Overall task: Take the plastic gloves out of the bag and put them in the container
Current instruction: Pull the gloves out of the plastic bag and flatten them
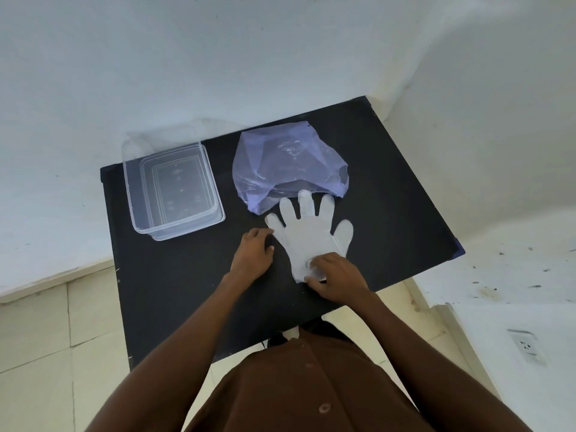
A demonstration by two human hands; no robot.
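A clear plastic glove (307, 232) lies flat on the black table (174, 282), its fingers spread toward the bag. My right hand (338, 277) pinches the glove's cuff end between thumb and fingers. My left hand (252, 252) rests on the table with curled fingers, just touching the glove's left edge near its outermost finger. Behind the glove sits a crumpled pale purple plastic bag (286, 165), its mouth facing me. Whether more gloves are inside the bag cannot be told. A clear rectangular container (173, 190) stands open at the table's left, with nothing in it.
White walls close in behind and to the right of the table. The table's left and near edges drop to a tiled floor. A wall socket (526, 346) is at the lower right. My brown shirt fills the bottom of the view.
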